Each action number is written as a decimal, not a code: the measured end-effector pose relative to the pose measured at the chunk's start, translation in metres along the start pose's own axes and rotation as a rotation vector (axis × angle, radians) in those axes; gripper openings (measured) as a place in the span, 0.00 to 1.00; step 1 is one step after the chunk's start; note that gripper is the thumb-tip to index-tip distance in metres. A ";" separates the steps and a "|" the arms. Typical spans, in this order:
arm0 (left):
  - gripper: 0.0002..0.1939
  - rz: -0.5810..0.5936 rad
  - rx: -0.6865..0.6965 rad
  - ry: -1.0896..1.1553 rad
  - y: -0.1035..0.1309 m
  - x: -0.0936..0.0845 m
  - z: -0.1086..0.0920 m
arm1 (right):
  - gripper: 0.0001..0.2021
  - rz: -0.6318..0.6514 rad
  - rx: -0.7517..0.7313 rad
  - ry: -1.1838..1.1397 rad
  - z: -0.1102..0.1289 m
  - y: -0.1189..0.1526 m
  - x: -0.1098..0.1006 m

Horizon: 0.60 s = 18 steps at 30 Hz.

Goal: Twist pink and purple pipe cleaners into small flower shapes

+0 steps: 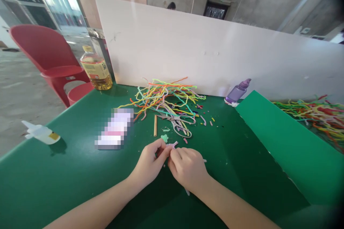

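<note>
My left hand (151, 157) and my right hand (189, 166) meet above the green table, fingertips pinched together. Between them is a pale lilac pipe cleaner (173, 144), mostly hidden by the fingers. A lilac end (187, 192) shows below my right hand; whether it is the same piece I cannot tell. Right by my left fingertips is a small mint-green flower shape (165, 138); whether it is held or lying there is unclear. Just beyond lie scissors (178, 121) with grey handles, a short wooden stick (155, 126) and cut-off bits (203, 120).
Behind the scissors is a tangled heap of coloured pipe cleaners (163, 94). A blurred-out phone-like rectangle (115, 128) and a white glue bottle (44, 134) are leftward. An oil jug (96, 69), a purple bottle (238, 92), a white partition (172, 46) and a green divider (285, 143) surround the workspace.
</note>
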<state>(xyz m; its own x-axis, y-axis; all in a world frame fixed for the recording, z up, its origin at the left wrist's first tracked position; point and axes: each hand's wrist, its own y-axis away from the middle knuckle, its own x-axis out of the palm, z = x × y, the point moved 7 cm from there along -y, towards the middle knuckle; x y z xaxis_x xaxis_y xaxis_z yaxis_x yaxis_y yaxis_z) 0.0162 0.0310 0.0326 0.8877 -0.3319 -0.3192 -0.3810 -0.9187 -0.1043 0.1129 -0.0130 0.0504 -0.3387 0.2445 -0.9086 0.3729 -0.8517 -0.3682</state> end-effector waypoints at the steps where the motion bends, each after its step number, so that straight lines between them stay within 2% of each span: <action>1: 0.16 0.012 -0.029 0.047 -0.002 0.000 0.004 | 0.14 0.002 0.049 -0.072 -0.004 -0.001 0.000; 4: 0.15 0.025 -0.065 0.171 -0.008 -0.001 0.011 | 0.16 0.061 0.245 -0.547 -0.019 -0.005 0.007; 7: 0.15 0.052 -0.093 0.319 -0.010 0.000 0.013 | 0.17 0.239 0.421 -1.247 -0.022 -0.006 0.029; 10: 0.14 0.117 -0.138 0.486 -0.008 0.005 0.013 | 0.18 0.411 0.527 -1.730 -0.013 -0.004 0.046; 12: 0.14 0.138 -0.146 0.557 -0.007 0.008 0.012 | 0.17 0.480 0.576 -1.881 -0.010 -0.001 0.051; 14: 0.14 0.138 -0.134 0.573 -0.007 0.008 0.012 | 0.15 0.514 0.614 -1.925 -0.010 0.000 0.052; 16: 0.13 0.134 -0.113 0.545 -0.008 0.008 0.013 | 0.12 0.503 0.633 -1.881 -0.013 0.001 0.050; 18: 0.13 0.132 -0.097 0.505 -0.009 0.007 0.013 | 0.12 0.439 0.611 -1.769 -0.020 -0.001 0.046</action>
<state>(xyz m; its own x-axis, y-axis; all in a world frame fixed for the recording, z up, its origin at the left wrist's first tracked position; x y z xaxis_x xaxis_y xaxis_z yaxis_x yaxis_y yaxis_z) 0.0221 0.0396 0.0190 0.8571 -0.4855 0.1723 -0.4931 -0.8700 0.0016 0.1138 0.0088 0.0049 -0.8268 -0.3443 0.4449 0.4881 -0.8323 0.2629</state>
